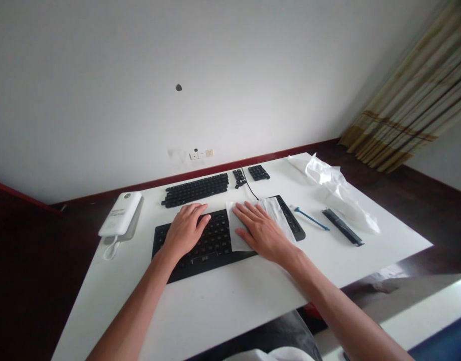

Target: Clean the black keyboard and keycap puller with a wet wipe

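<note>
A black keyboard base with its keycaps off lies across the white table. On its left part rests my left hand, fingers stretched out and the thumb apart. My right hand lies flat with spread fingers on a white cloth or wipe, which covers the right middle of the base. The base under the cloth is hidden. Behind it, removed keycaps stand in groups: a large block, a small cluster and a number-pad block.
A white power bank with a looped cable sits at the table's left edge. To the right lie a thin blue tool, a dark strip-like packet and a crumpled clear plastic bag. The white table ends near my lap.
</note>
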`<state>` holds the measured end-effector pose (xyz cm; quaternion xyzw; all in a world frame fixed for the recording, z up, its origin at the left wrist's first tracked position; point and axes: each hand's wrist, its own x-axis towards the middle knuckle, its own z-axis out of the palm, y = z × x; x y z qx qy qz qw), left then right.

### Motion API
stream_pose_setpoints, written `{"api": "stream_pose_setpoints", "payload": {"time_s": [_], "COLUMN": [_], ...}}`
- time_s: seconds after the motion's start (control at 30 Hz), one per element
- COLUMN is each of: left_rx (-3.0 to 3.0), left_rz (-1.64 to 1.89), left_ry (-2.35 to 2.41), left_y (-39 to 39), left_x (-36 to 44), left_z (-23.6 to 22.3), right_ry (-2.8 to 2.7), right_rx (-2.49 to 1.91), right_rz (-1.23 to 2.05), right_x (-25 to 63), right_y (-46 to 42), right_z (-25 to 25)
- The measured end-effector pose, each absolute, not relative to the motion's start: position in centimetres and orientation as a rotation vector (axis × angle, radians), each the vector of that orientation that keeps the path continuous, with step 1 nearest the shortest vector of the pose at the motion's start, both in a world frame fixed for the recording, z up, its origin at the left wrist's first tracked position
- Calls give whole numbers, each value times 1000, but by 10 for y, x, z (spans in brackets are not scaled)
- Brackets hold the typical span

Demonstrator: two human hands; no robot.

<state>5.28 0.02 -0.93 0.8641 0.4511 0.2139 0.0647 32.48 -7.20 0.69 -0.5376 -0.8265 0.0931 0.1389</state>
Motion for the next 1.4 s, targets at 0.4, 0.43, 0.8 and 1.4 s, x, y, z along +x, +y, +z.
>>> {"api": "stream_pose_setpoints", "payload": {"time_s": [0.4,0.43,0.8,1.4], "left_rx": [2599,2600,2603,2331], "left_rz": [631,631,637,1011], "left_ry": [1364,1361,1367,1333], "left_y": [0,0,0,11], "left_x": [53,53,54,36], "left_z": [-8,-9,-9,15], "right_ry": [-2143,-2124,-1982,-2334], "right_rx": [-1990,-2001,-2136,-1683], "right_rz": [109,103,46,146], "right_x": [352,352,352,240], "right_y": [-67,-66,-63,-114], "right_z": [-7,-9,-17,-11]}}
